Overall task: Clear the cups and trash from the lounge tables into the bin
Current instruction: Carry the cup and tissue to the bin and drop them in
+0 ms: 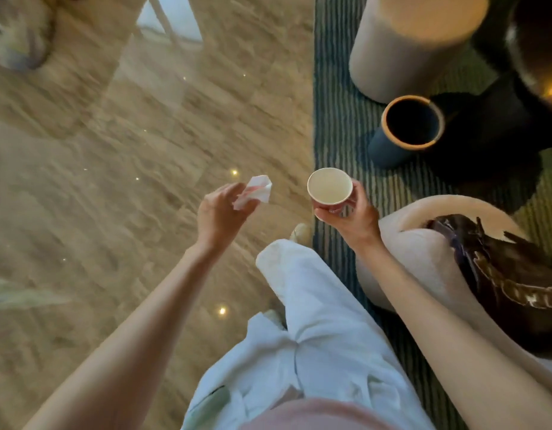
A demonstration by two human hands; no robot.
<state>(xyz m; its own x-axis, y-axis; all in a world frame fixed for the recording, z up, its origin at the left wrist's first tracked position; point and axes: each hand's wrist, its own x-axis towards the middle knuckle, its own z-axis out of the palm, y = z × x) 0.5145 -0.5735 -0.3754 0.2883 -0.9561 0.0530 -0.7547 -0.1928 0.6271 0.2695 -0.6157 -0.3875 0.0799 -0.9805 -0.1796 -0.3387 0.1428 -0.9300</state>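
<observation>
Cup [330,186], empty paper, light and crushable, held upright near base by right hand [350,217]; crumpled tissue [255,191], soft, pinched by left hand [220,214]; bin [411,122] just ahead on rug.

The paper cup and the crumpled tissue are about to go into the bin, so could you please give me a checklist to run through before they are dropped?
1. Right hand grips the small white-lined paper cup: ok.
2. Cup upright and looking empty: ok.
3. Left hand pinches the crumpled white tissue: ok.
4. Round dark blue bin with an orange rim is open at the top, no lid showing: ok.
5. Hands above the bin mouth: not ok; both are short of it, the tissue over the shiny beige floor.
6. Room left inside the bin: cannot tell; its inside is dark.
</observation>
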